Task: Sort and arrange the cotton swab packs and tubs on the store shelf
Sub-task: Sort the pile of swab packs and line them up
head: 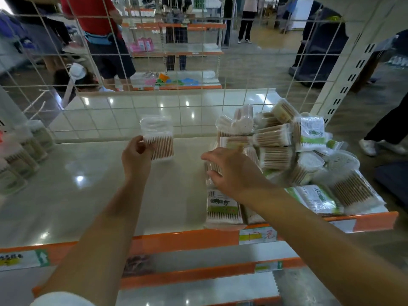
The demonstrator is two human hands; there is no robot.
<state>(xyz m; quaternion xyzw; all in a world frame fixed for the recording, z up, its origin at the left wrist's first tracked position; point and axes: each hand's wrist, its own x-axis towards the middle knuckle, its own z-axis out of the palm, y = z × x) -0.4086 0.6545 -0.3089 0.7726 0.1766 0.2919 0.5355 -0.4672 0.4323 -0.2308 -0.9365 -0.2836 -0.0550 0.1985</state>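
Left hand [136, 153] pinching one upright pack [158, 138], swabs vertical; right hand [229, 171] gripping one flat pack [210, 171] beside heap [304, 151].

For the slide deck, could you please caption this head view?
Left hand holds a clear pack of wooden-stick cotton swabs upright on the shelf; right hand reaches into the jumbled pile of packs.

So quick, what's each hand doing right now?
Left hand: holding a swab pack upright on the shelf.
Right hand: fingers curled over a flat pack, apparently gripping it.
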